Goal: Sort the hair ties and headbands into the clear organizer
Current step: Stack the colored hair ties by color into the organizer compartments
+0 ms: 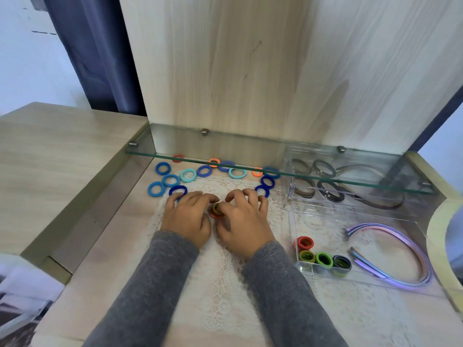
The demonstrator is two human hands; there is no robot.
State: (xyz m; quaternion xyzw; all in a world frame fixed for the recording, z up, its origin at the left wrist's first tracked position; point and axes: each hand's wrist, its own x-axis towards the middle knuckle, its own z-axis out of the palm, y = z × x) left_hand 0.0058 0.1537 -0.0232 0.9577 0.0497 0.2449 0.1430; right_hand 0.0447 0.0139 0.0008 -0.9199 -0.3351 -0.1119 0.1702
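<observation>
Both hands meet at the middle of the doily point(225, 284) on the counter point(112, 246). Between them stands a small stack point(215, 210) of ties, yellow-green above and red-orange below. The right hand point(244, 219) has its fingers bent, and its thumb and forefinger seem to pinch the stack from the right side. The left hand point(186, 216) lies just beside the stack with bent fingers, the tips on the doily close to a dark blue tie point(178, 191). Whether its thumb also holds the stack, one cannot tell. Probably the ties are pressed together so that they can go as one bundle.

The organizer point(325, 221) stands at the right, near the right hand. Its small front compartment already holds sorted ties point(324, 259), red, olive, green and dark, standing on edge in a row, which saves room. The purple headbands point(375, 225) lie in the big compartment beside them. The back compartments, under the glass shelf point(250, 159), hold grey and dark pieces.

The loose ties point(162, 168), mostly blue with some teal and orange, lie in an arc behind the hands, partly under the shelf. It seems these colours are not yet sorted.
</observation>
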